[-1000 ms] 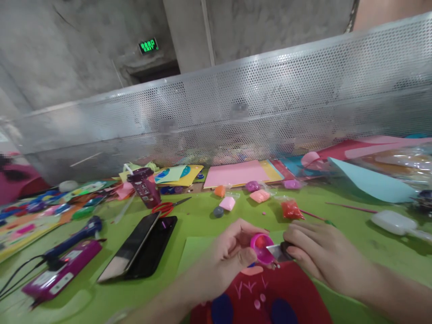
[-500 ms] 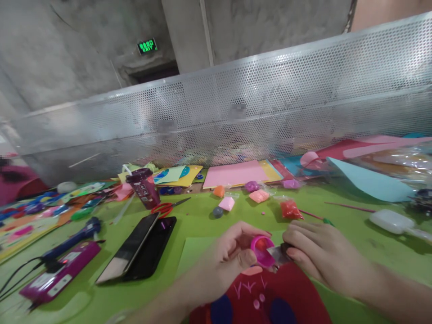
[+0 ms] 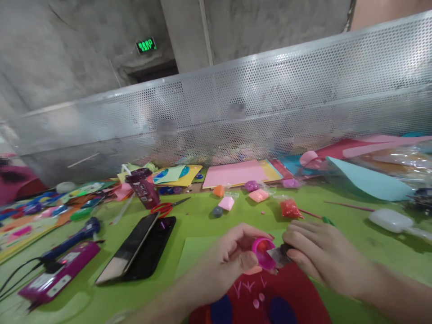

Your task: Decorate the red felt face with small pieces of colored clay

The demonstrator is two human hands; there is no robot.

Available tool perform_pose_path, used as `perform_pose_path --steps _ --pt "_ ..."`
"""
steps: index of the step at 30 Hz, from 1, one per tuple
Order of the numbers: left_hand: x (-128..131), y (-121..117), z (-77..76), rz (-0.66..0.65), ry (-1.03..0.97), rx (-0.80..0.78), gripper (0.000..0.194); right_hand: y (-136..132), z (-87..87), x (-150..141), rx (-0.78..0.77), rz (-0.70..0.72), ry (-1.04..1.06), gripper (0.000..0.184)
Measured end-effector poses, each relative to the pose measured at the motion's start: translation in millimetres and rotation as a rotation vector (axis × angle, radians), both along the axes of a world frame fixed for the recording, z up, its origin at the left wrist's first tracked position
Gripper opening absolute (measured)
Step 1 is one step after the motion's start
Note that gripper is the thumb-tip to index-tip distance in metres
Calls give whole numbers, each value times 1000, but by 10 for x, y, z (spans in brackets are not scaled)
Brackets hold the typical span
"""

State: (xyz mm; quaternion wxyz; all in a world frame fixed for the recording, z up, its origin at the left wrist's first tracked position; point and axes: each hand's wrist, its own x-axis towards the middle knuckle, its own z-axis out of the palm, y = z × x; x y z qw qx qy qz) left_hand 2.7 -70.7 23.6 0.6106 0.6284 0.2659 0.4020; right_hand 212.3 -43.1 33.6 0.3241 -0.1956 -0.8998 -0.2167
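Observation:
My left hand (image 3: 240, 252) is closed around a small hollow pink plastic cup (image 3: 259, 261), its opening turned up and toward me, with something orange-red inside. In my right hand (image 3: 313, 249) is a knife (image 3: 278, 256) with a wide grey blade and a dark handle. The blade meets the right side of the cup's rim. Below both hands lies a dark red rounded piece (image 3: 293, 288) with pink strokes, two small pink dots and dark blue circles. A light orange shape on it is partly hidden by the cup and my left hand.
Small bags of coloured clay (image 3: 259, 195) lie beyond my hands. To the left are two phones (image 3: 148, 252), red scissors (image 3: 165, 208), a purple drink cup (image 3: 143, 189), a blue glue gun (image 3: 74, 238) and a purple power strip (image 3: 60, 274). A perforated metal panel (image 3: 219, 117) stands behind.
The pink cup has shifted slightly right and tilted, and the knife blade sits a little differently at its rim. Both hands keep nearly the same place.

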Motion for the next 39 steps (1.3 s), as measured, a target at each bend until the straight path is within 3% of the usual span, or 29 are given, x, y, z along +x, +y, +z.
perform_pose_path --steps 8,18,24,39 --pt "33 -36 3 -33 -12 -60 27 -30 -9 1 -25 24 9 43" --pt "32 -40 -44 -42 64 -14 28 -35 -9 0 -38 28 14 41" --pt "27 -21 13 46 64 18 31 -28 26 31 -32 103 0 38" --pt "-6 9 -56 17 -8 42 25 42 -36 40 13 8 -41 39"
